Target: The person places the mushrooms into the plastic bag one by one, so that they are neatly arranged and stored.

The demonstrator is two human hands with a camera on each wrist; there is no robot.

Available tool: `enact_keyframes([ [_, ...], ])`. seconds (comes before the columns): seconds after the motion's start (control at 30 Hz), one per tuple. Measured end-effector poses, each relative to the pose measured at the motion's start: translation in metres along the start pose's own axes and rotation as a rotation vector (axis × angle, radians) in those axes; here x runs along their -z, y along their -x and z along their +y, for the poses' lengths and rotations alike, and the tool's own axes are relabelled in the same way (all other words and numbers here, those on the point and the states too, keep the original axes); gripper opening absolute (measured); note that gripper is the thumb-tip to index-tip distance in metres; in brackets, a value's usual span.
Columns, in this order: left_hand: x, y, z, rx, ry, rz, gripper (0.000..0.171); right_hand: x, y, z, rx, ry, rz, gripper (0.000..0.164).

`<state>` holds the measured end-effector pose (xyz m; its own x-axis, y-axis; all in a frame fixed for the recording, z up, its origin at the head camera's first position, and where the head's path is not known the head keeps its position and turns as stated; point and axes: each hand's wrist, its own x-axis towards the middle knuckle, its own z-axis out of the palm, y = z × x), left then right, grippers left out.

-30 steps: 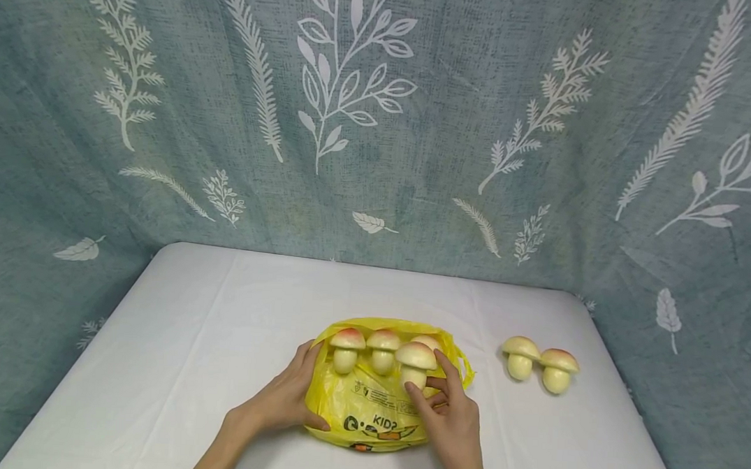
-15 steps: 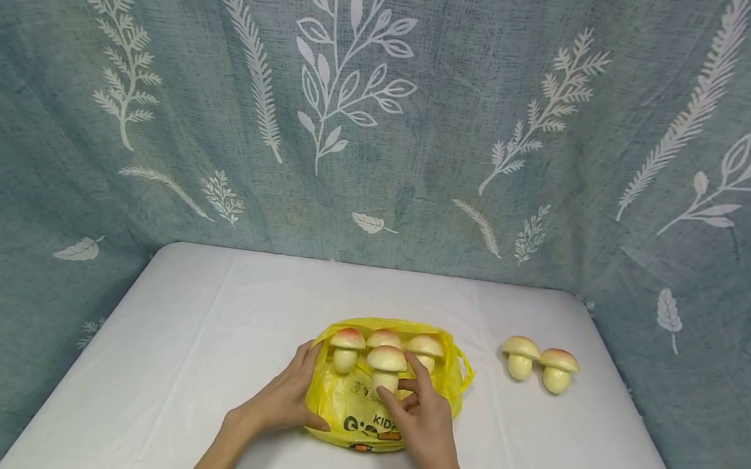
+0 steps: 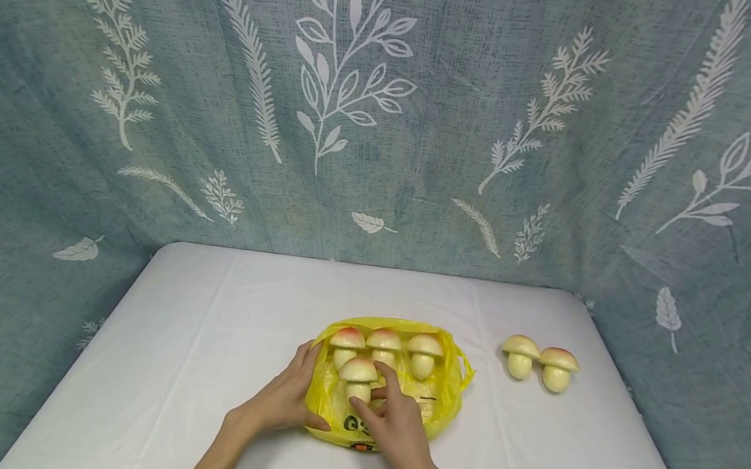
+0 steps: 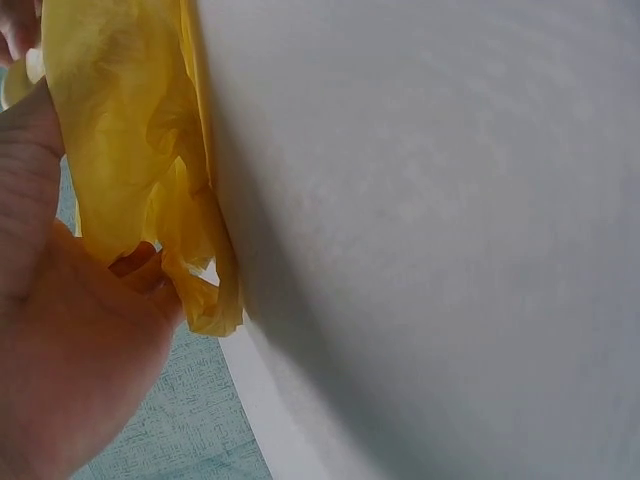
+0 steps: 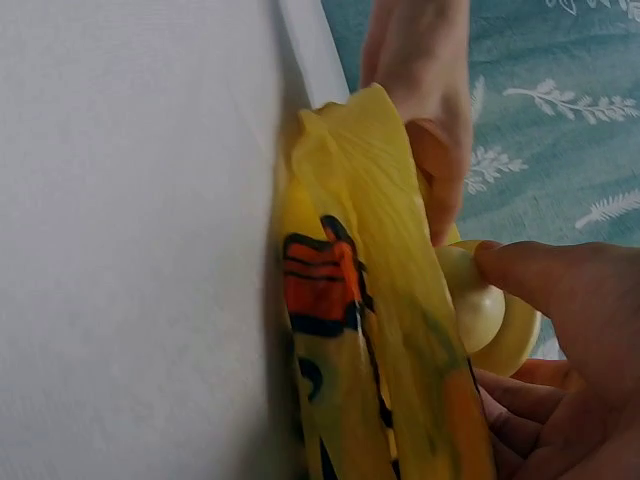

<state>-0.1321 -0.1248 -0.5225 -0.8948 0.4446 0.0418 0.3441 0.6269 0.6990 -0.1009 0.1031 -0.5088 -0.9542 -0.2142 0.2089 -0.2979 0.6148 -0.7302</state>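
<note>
A yellow plastic bag (image 3: 398, 428) lies on the white table with its mouth spread wide. Inside its back edge, three toy mushrooms stand in a row: a left one (image 3: 348, 337), a middle one (image 3: 384, 339) and a right one (image 3: 424, 345), with pale stems and reddish-tinged caps. Over the bag's left front part, my right hand (image 3: 395, 417) pinches another toy mushroom (image 3: 359, 370) between thumb and fingers; its rounded stem end (image 5: 478, 305) shows in the right wrist view. My left hand (image 3: 287, 395) holds the bag's left side, thumb at the front, fingers partly hidden by plastic (image 4: 120, 130).
Two more toy mushrooms, one (image 3: 520, 356) beside the other (image 3: 557, 370), lie on the table (image 3: 272, 300) to the right of the bag. A green leaf-patterned curtain (image 3: 379, 158) hangs behind the table's far edge.
My right hand has carried the toy mushroom leftward across the bag and slightly toward the front, uncovering the right mushroom of the row. The left hand stays at the bag's left side.
</note>
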Motion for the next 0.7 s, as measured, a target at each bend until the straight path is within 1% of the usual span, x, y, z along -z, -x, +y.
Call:
enact_keyframes([
  [0.17, 0.001, 0.001, 0.000, 0.004, 0.006, -0.004, 0.132, -0.007, -0.002, -0.004, -0.010, 0.018, -0.056, 0.064],
  [0.37, 0.004, 0.003, 0.000, 0.008, 0.021, -0.006, 0.132, -0.013, -0.003, -0.009, -0.001, 0.054, -0.098, 0.064],
  [0.53, 0.003, 0.004, -0.001, 0.007, 0.030, -0.008, 0.132, -0.018, -0.004, -0.009, 0.018, 0.120, -0.112, 0.064],
  [0.7, 0.001, 0.003, -0.001, -0.011, 0.027, -0.011, 0.130, -0.020, -0.003, -0.007, 0.028, 0.169, -0.101, 0.065],
])
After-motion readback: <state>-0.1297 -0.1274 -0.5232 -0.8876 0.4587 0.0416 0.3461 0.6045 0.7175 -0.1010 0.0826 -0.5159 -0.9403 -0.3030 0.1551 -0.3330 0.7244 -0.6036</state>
